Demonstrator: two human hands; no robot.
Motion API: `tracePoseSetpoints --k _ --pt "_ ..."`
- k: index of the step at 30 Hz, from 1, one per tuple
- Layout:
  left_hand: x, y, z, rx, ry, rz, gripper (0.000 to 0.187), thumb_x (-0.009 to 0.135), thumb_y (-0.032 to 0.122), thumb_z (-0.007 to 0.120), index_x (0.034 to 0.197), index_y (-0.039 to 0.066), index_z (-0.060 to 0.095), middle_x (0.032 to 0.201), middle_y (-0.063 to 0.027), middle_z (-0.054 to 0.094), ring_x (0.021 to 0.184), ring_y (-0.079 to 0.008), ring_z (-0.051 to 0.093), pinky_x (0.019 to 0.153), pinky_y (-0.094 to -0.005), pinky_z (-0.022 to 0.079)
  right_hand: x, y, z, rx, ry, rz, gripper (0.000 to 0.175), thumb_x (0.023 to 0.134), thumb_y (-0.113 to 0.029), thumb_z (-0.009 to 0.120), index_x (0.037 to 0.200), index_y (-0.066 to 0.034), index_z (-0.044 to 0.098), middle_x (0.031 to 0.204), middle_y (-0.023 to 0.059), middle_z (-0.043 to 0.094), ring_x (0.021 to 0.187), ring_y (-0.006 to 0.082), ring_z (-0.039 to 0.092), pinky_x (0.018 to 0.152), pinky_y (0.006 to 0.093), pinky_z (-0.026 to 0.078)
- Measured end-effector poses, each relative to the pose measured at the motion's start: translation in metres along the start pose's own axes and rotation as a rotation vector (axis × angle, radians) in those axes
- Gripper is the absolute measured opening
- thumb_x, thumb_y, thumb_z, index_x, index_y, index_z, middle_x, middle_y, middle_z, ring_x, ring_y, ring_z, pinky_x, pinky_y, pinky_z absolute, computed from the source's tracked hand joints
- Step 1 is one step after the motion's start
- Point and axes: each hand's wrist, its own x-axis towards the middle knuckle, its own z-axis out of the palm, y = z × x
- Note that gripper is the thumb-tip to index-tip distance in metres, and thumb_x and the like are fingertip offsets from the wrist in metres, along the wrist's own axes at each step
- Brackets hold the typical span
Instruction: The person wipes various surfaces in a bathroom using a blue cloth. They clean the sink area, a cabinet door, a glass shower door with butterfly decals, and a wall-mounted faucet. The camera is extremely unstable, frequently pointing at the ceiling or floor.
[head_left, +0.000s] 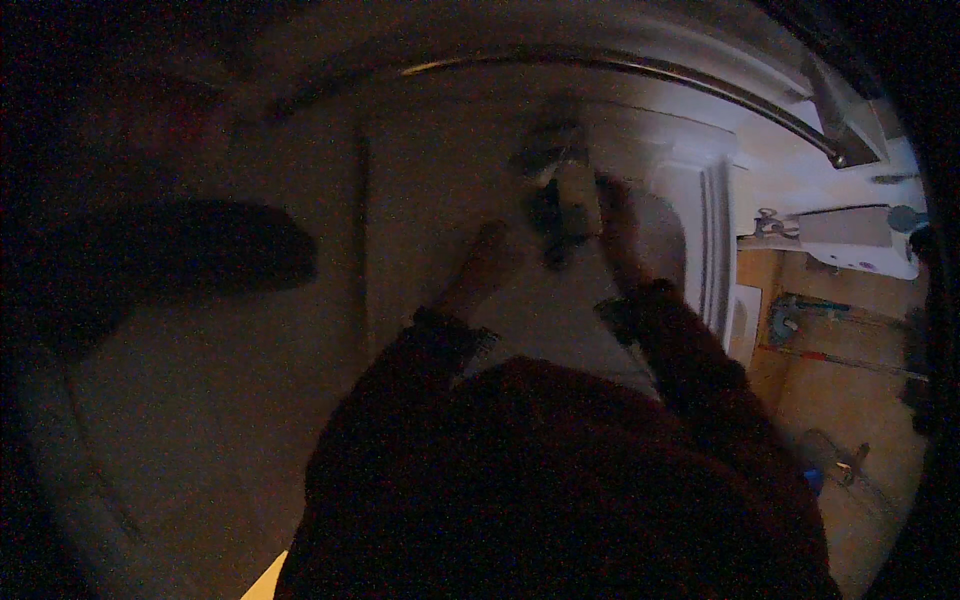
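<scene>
The light is very dim here and the hands are blurred. A pale, boxy object with dark parts (577, 199) lies in front of me, too dark to name more exactly. Along its right side is my right hand (621, 225), close against it or touching; its grip is unclear. To the lower left of the object, my left hand (487, 255) appears apart from it, and its fingers cannot be made out. Dark sleeves cover both forearms. Between my wrists shows a pale surface (540, 315).
A shiny metal bar (675, 71) arches across the top. A dark, rounded shape (225, 244) lies at left. Right of a pale upright edge (716, 247) is a brighter area with a wooden floor (840, 405), a white boxy item (855, 244), a red-marked pole (814, 355) and a cord (877, 484).
</scene>
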Motion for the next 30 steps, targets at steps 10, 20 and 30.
tracePoseSetpoints --k 10,20,30 --pt "-0.05 -0.035 -0.006 0.111 -0.144 -0.092 0.036 0.092 0.023 0.06 0.123 0.006 0.062 0.13 -0.018 0.059 0.126 -0.0365 0.052 0.104 -0.0517 0.043 -0.028 -0.033 0.005 0.158 -0.046 0.078 0.033 0.101 -0.025 0.054 0.124 -0.0026 0.062 0.114 0.0109 0.069 0.102 0.0239 0.064 0.092 0.0377 0.05" --pt "-0.077 -0.052 -0.028 -0.144 -0.303 -0.119 0.028 0.095 0.019 0.057 0.118 0.005 0.064 0.127 -0.0165 0.061 0.12 -0.0339 0.057 0.101 -0.0486 0.047 -0.025 -0.052 -0.018 0.278 -0.25 0.069 0.033 0.101 -0.024 0.054 0.124 -0.002 0.062 0.113 0.0106 0.069 0.101 0.0229 0.064 0.092 0.0365 0.05" --pt "-0.073 -0.012 -0.052 -0.614 -0.138 -0.355 0.022 0.091 0.004 0.059 0.11 0.007 0.068 0.119 -0.0139 0.065 0.104 -0.0323 0.065 0.091 -0.0433 0.054 -0.004 -0.108 -0.042 0.894 -0.244 0.366 0.033 0.101 -0.024 0.054 0.124 -0.0014 0.062 0.112 0.0103 0.069 0.101 0.022 0.064 0.093 0.0353 0.05"
